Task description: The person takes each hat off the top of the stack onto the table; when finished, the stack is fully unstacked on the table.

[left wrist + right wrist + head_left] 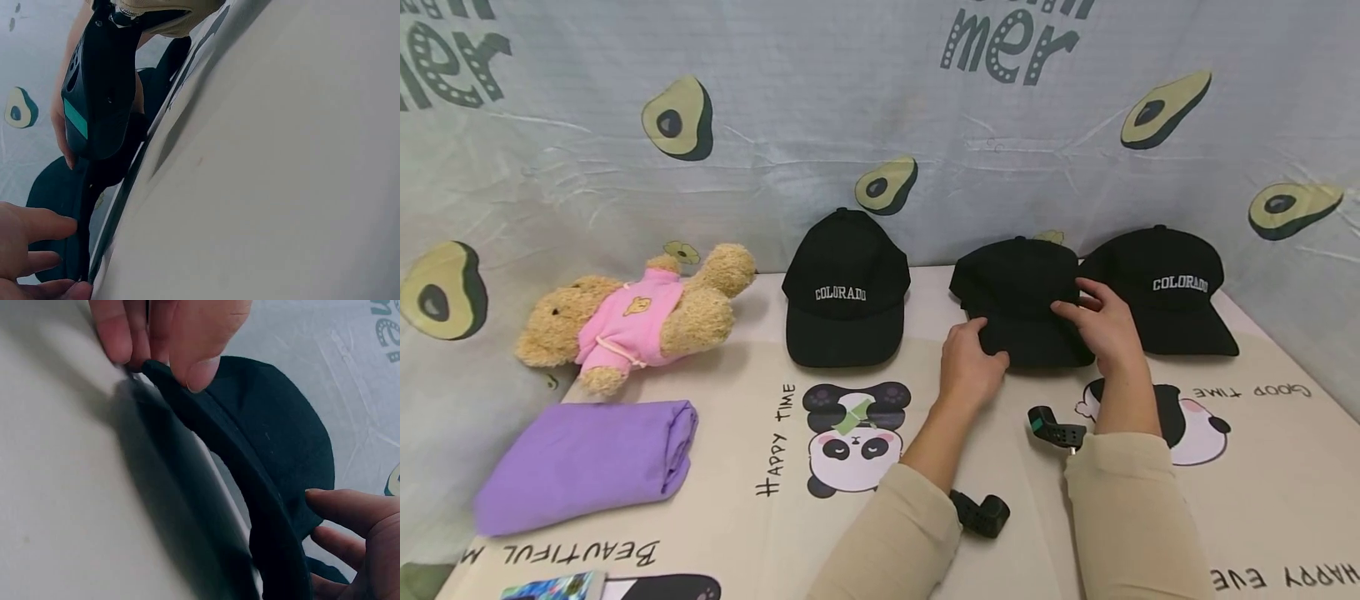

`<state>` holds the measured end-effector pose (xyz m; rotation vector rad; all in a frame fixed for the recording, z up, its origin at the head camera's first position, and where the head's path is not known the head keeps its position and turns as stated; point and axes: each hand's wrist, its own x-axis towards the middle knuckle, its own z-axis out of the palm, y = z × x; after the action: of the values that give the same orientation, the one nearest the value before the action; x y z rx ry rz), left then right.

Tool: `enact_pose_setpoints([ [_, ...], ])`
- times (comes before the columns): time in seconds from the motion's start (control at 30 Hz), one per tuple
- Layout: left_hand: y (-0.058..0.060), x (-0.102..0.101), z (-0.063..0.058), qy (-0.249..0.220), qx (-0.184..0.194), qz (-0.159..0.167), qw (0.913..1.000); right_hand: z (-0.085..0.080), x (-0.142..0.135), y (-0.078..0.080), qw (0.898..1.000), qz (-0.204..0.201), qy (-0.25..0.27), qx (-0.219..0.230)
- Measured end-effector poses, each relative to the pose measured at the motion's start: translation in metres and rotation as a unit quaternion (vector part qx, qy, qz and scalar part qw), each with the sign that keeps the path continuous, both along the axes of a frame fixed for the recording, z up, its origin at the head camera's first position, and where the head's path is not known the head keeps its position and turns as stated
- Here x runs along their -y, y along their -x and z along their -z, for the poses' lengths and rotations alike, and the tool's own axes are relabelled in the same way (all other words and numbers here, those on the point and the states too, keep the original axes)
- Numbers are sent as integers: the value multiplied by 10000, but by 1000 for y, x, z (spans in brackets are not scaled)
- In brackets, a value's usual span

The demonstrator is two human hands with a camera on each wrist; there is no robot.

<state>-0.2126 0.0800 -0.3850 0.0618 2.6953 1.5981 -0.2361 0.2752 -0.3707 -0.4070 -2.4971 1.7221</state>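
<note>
A black baseball cap [1018, 275] sits at the back of the table, its front showing no lettering and its brim toward me. My left hand [972, 362] pinches the left edge of the brim; in the right wrist view its thumb [203, 375] lies on top, with fingers beneath. On the cap's right side is my right hand [1108, 321], fingers spread and fairly straight, tips touching the crown and brim edge. Right beside it stands a black COLORADO cap [1176, 292], partly hidden by that hand. Another COLORADO cap [847, 292] stands to the left.
A teddy bear [632, 321] in pink lies at the back left, before a folded purple cloth [587, 467]. A colourful printed item [553, 586] shows at the bottom edge. Behind everything hangs an avocado-print curtain [775, 108]. Black wrist devices [988, 515] sit by the sleeves.
</note>
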Motion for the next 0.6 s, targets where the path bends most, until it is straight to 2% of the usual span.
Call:
enact_pose_setpoints([
  [0.4, 5, -1, 2, 178, -267, -81, 9995, 3, 8, 4, 9987, -150, -411, -245],
  [0.6, 8, -5, 3, 148, -229, -124, 9996, 5, 7, 7, 9986, -113, -421, -286],
])
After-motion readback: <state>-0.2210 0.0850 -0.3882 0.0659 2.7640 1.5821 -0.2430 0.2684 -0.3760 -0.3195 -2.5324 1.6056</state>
